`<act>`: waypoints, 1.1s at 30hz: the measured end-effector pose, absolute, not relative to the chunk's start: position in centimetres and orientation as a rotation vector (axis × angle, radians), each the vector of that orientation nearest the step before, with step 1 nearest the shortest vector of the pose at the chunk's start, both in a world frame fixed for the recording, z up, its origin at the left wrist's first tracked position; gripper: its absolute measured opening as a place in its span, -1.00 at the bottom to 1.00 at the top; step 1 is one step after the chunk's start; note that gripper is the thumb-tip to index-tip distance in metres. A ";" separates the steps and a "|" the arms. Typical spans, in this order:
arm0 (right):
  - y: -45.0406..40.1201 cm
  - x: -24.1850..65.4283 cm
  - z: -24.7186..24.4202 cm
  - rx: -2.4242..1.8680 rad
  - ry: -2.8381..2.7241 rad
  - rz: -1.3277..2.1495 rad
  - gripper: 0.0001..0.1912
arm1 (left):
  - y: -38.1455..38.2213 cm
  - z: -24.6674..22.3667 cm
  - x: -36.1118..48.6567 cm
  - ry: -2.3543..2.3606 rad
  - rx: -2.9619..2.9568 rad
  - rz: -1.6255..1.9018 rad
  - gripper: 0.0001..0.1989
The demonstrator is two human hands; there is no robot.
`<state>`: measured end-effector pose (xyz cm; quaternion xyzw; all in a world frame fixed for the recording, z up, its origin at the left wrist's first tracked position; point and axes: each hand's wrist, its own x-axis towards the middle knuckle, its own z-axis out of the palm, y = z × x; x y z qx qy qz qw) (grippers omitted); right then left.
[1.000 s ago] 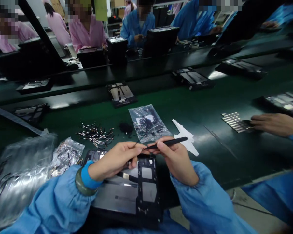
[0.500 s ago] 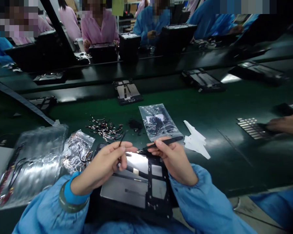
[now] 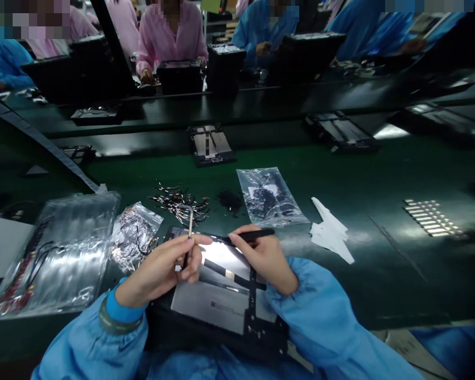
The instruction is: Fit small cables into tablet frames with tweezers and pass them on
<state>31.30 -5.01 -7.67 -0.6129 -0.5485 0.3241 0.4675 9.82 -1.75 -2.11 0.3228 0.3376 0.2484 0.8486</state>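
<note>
Left hand [image 3: 168, 261] pinched a thin cable [image 3: 190, 222], hooked end now standing higher; right hand [image 3: 267, 257] gripped black tweezers [image 3: 261, 233]. Cable judged not yet fitted.

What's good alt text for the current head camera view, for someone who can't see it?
A person's left hand pinches a thin bent piece and the right hand holds a black tool above an opened flat device; beyond lie a pile of wires and a clear bag on a green bench.

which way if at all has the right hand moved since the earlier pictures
Yes: the right hand has moved left, farther from the white sheet.
</note>
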 end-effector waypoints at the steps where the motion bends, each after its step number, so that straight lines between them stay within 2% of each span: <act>1: -5.1 31.3 -7.6 -1.506 -1.360 0.764 -0.80 | -1.8 -2.3 9.9 0.685 0.674 0.507 -0.74; 4: -5.3 31.4 -7.2 -1.499 -1.355 0.696 -0.79 | -2.0 -2.5 10.1 0.656 0.687 0.441 -0.76; 8: -5.8 31.7 -5.5 -1.272 -1.322 0.595 -0.79 | -2.2 -2.3 10.4 0.705 0.839 0.347 -0.73; 14: -7.1 29.2 -3.0 -1.103 -2.030 0.170 -0.80 | -3.2 -1.2 11.7 0.782 1.248 0.258 -0.69; 19: -7.7 28.3 -2.9 -1.150 -2.196 -0.135 -0.74 | -3.9 -1.1 11.7 0.839 1.464 0.316 -0.72; 25: -7.9 30.3 -2.6 -1.438 -1.777 -0.154 -0.83 | -4.3 -2.1 11.4 0.803 0.816 0.533 -0.56; 29: -8.5 29.5 -3.3 -1.241 -2.026 -0.094 -0.81 | -4.9 -1.8 12.2 0.816 0.632 0.584 -0.47; 33: -8.4 28.6 -3.3 -1.119 -1.985 0.127 -0.88 | -5.4 -1.6 13.0 0.837 0.589 0.663 -0.49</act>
